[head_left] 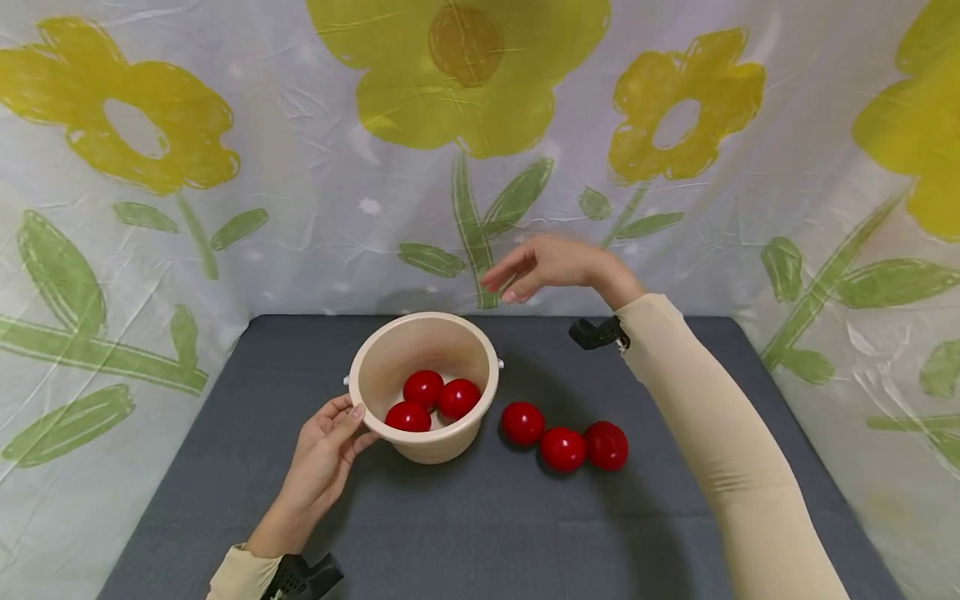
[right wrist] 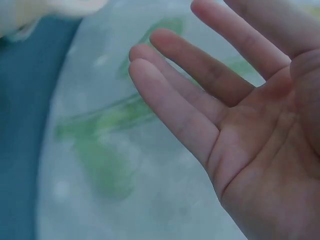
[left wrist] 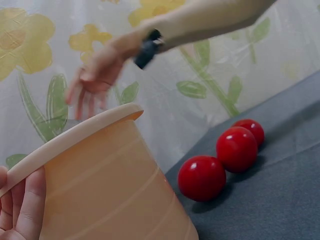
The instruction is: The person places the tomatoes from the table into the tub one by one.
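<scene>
My left hand (head_left: 324,457) grips the near left rim of a cream plastic bucket (head_left: 437,447), thumb over the edge and fingers beneath it. Inside the bucket lie three glossy red balls (head_left: 423,389). My right hand (head_left: 551,265) is raised behind and above the bucket's right side, touching nothing. In the right wrist view, the palm of that hand (right wrist: 260,135) faces the camera with its fingers extended and nothing held. Three more red balls (head_left: 562,450) rest close together to the right of the bucket, also seen in the left wrist view as red balls (left wrist: 201,178).
A dark grey cloth (head_left: 480,533) covers the table. Behind and beside it hangs a pale curtain (head_left: 322,225) printed with yellow flowers and green leaves. A small black camera (head_left: 597,333) is strapped to my right wrist.
</scene>
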Demonstrator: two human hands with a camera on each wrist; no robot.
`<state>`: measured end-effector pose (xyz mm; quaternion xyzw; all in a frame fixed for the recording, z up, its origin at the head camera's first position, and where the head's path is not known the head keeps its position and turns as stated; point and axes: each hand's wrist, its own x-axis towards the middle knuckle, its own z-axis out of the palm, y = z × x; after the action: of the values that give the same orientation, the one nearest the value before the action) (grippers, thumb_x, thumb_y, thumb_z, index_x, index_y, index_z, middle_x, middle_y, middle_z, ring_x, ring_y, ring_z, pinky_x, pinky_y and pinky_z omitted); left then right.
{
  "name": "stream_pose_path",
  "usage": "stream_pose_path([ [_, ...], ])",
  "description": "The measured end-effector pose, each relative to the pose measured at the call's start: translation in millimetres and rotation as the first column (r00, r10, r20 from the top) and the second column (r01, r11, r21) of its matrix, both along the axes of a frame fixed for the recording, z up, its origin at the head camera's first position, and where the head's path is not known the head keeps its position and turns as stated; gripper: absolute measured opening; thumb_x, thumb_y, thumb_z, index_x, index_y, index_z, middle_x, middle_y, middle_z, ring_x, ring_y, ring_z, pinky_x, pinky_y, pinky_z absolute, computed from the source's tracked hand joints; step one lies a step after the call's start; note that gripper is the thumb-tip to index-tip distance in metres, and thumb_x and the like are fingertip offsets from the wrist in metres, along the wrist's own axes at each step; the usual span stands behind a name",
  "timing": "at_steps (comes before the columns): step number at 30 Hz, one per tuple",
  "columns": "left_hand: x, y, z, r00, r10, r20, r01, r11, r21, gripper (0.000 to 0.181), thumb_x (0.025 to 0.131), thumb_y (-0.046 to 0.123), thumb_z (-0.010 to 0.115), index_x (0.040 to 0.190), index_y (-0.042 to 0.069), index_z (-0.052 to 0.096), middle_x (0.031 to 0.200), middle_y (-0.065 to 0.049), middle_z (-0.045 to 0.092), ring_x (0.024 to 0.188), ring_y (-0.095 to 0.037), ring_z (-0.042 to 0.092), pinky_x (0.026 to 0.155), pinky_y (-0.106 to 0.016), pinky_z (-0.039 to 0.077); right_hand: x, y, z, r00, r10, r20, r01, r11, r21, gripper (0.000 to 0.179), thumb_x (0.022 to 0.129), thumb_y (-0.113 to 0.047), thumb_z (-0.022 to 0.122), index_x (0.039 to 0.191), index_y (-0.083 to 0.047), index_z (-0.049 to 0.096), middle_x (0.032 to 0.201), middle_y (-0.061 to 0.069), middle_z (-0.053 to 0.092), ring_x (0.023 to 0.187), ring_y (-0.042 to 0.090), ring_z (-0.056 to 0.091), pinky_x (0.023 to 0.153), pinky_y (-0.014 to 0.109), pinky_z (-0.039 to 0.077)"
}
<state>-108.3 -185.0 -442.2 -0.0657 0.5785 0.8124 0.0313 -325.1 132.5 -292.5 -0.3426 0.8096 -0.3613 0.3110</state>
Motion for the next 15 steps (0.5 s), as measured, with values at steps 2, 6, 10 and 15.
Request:
stream_pose_path([
  [2,0.9,0.8,0.0,1.0,0.007,0.0,-0.007,1.0,0.002,0.039,0.1,0.008,0.056,0.13,-0.005,0.035,0.11,0.003,0.061,0.095,-0.005,0.066,0.081,-0.02,0.06,2.3,15,-18.6,0.999,-0.019,0.029,0.018,1.0,0.001,0.048,0.089,-0.017,0.074,0.135,-0.011,0.06,0.134,0.011,0.065,0.116,0.028,0.067,0.094,0.038,0.059],
  [6,2.6,2.0,-0.5,1.0,0.011,-0.005,-0.011,1.0,0.009,0.036,0.1,0.007,0.055,0.128,-0.006,0.035,0.105,0.005,0.062,0.094,-0.004,0.066,0.08,-0.019,0.06,11.1,36,-59.9,0.994,-0.023,0.111,0.02,1.0,0.02,0.051,0.088,-0.017,0.075,0.135,-0.006,0.059,0.135,0.014,0.063,0.123,0.034,0.062,0.095,0.037,0.059],
  [10,3.3,2.4,-0.6,1.0,0.002,-0.005,-0.002,1.0,0.005,0.037,0.1,0.007,0.054,0.129,-0.005,0.035,0.107,0.006,0.062,0.095,-0.004,0.066,0.081,-0.02,0.06,24.2,43,-94.8,0.984,0.025,0.174,-0.032,0.999,0.04,0.053,0.086,-0.016,0.076,0.134,-0.002,0.059,0.137,0.018,0.062,0.128,0.037,0.057,0.098,0.036,0.057],
  [15,2.9,2.6,-0.5,1.0,0.005,-0.011,-0.005,1.0,0.005,0.039,0.1,0.008,0.055,0.13,-0.006,0.034,0.108,0.005,0.062,0.094,-0.005,0.066,0.08,-0.02,0.06,35.6,42,-124.9,0.97,0.091,0.224,-0.1,0.995,0.029,0.054,0.086,-0.013,0.076,0.133,0.004,0.057,0.138,0.027,0.057,0.13,0.044,0.053,0.103,0.035,0.054],
])
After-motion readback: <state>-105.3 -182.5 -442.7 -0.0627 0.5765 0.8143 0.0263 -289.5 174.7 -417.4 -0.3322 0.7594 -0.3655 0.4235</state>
